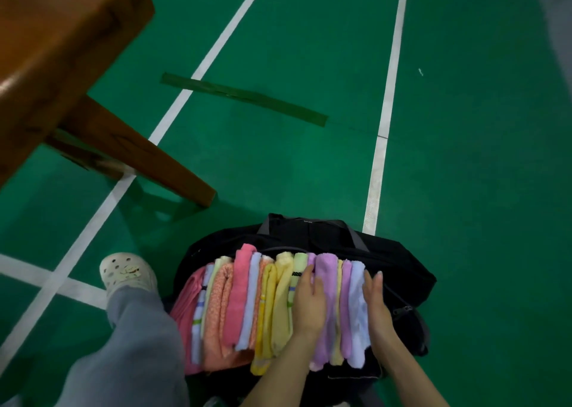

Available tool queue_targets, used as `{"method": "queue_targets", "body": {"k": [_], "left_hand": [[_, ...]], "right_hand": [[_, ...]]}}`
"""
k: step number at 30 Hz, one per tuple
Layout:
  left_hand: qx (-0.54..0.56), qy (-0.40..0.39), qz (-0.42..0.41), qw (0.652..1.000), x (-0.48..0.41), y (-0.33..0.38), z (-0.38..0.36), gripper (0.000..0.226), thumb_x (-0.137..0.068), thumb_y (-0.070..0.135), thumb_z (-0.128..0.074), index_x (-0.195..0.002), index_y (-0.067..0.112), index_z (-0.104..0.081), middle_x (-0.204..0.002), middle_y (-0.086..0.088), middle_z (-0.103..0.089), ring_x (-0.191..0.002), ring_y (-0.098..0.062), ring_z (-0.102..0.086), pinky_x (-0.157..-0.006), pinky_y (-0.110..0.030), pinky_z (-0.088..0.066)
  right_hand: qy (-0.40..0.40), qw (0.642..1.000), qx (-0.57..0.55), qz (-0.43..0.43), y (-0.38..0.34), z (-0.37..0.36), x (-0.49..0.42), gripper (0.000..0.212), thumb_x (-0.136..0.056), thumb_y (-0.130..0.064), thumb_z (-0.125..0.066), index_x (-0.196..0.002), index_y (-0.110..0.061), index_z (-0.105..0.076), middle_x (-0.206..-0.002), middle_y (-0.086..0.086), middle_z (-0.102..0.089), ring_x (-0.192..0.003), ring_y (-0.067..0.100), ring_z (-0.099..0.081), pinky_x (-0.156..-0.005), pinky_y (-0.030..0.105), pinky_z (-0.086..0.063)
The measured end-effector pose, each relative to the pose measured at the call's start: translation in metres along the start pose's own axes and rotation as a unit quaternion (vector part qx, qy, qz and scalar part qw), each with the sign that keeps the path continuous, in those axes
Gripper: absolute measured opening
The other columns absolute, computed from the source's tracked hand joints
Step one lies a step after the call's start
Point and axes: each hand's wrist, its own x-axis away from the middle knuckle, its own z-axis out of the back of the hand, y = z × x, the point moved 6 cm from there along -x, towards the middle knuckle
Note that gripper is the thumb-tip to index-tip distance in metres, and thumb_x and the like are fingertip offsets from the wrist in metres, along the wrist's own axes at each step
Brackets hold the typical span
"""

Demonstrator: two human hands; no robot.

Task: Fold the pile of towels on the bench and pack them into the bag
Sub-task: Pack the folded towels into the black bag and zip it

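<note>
Light was dim and even, seemingly from overhead. The green floor (309,51) darkened toward its far right and near left parts. The bench (46,51) sat close to the lens and badly blurred, with a faint sheen on its left edge; its leg threw a soft shadow on the floor. White court lines (387,97) splayed with wide-angle distortion. The towels (247,298) looked sharpest, though slightly soft

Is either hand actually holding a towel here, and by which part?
Nothing is held. The left hand lies flat on the top edges of the towels; the right hand, fingers straight, presses the row's right end in the bag.
</note>
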Motion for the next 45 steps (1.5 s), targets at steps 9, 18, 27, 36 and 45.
{"method": "queue_targets", "body": {"k": [9, 18, 27, 36, 45], "left_hand": [[0.151, 0.065, -0.114, 0.980, 0.043, 0.139, 0.102, 0.039, -0.102, 0.018, -0.035, -0.139, 0.009, -0.040, -0.146, -0.006, -0.040, -0.131, -0.024, -0.042, -0.112, -0.038, -0.028], [0.194, 0.219, -0.300, 0.908, 0.229, 0.212, 0.346, 0.031, -0.101, 0.022, -0.037, -0.129, 0.019, -0.050, -0.132, 0.001, -0.051, -0.119, -0.015, -0.051, -0.104, -0.033, -0.039], [-0.058, 0.484, -0.272, 0.830, 0.420, 0.073, 0.523, 0.027, -0.095, 0.012, -0.049, -0.120, 0.010, -0.058, -0.121, 0.001, -0.060, -0.113, -0.011, -0.053, -0.095, -0.018, -0.038], [-0.426, 0.417, -0.013, 0.803, 0.421, -0.044, 0.515, 0.105, -0.076, 0.068, -0.055, -0.150, 0.020, 0.001, -0.158, -0.008, 0.008, -0.145, -0.029, 0.009, -0.114, -0.039, 0.011], [-0.475, 0.447, -0.022, 0.758, 0.421, -0.049, 0.517, 0.103, -0.079, 0.058, -0.060, -0.150, 0.017, 0.003, -0.159, -0.006, -0.001, -0.146, -0.025, -0.003, -0.118, -0.037, -0.003]], "right_hand": [[-0.158, 0.967, -0.164, 0.111, -0.128, -0.083, 0.098, 0.074, -0.085, -0.071, -0.006, -0.146, -0.033, -0.023, -0.156, 0.005, -0.018, -0.144, 0.028, -0.016, -0.112, 0.059, -0.011], [-0.373, 0.892, -0.138, 0.212, -0.186, -0.241, 0.312, 0.076, -0.087, -0.069, -0.003, -0.146, -0.028, -0.027, -0.153, 0.007, -0.026, -0.139, 0.029, -0.027, -0.113, 0.055, -0.019], [-0.536, 0.818, 0.054, 0.200, -0.066, -0.380, 0.492, 0.072, -0.090, -0.066, -0.010, -0.144, -0.024, -0.032, -0.151, 0.007, -0.030, -0.135, 0.028, -0.036, -0.105, 0.046, -0.032], [-0.413, 0.864, 0.147, 0.248, -0.002, -0.402, 0.493, 0.069, -0.092, -0.062, -0.016, -0.127, -0.010, -0.045, -0.123, 0.016, -0.057, -0.105, 0.030, -0.058, -0.077, 0.032, -0.050], [-0.443, 0.886, 0.110, 0.078, 0.015, -0.400, 0.491, 0.035, -0.079, -0.007, -0.070, -0.109, -0.003, -0.054, -0.101, 0.014, -0.061, -0.087, 0.024, -0.059, -0.066, 0.029, -0.051]]}}
